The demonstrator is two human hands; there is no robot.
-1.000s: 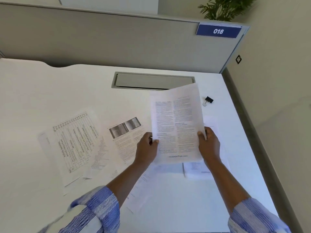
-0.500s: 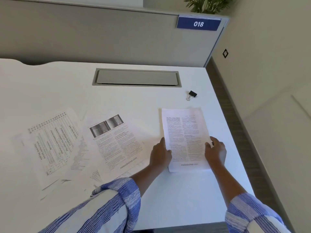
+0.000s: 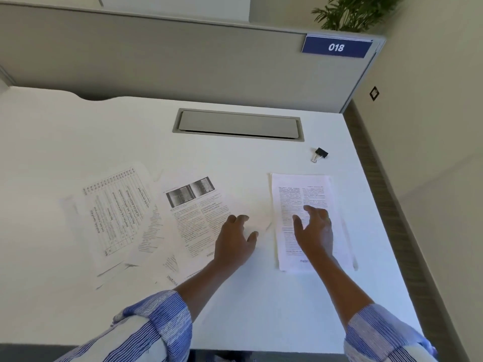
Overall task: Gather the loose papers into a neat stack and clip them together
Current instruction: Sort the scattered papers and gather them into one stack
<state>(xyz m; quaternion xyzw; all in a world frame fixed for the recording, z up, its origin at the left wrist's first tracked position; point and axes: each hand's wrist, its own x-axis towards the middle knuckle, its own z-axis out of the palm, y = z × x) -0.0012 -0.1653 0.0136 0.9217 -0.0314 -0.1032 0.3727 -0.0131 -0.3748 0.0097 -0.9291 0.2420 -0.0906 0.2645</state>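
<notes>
A small stack of printed pages (image 3: 298,197) lies flat on the white desk (image 3: 261,309) at the right. My right hand (image 3: 315,231) hovers over its lower half, fingers spread, holding nothing. My left hand (image 3: 236,239) rests open on the lower right corner of a page with two grey pictures (image 3: 193,205). To the left, a table sheet (image 3: 117,205) and several other loose pages overlap in a messy fan. A black binder clip (image 3: 320,154) sits alone beyond the stack, near the desk's right edge.
A grey cable tray lid (image 3: 237,124) is set into the desk at the back. A grey partition (image 3: 156,61) with a blue "018" sign (image 3: 336,47) stands behind. The desk's right edge (image 3: 371,205) drops to the floor beside a wall.
Both hands lowered the held pages onto the desk at the right and let go. My left hand moved left onto the picture page; my right hand now hovers open above the stack.
</notes>
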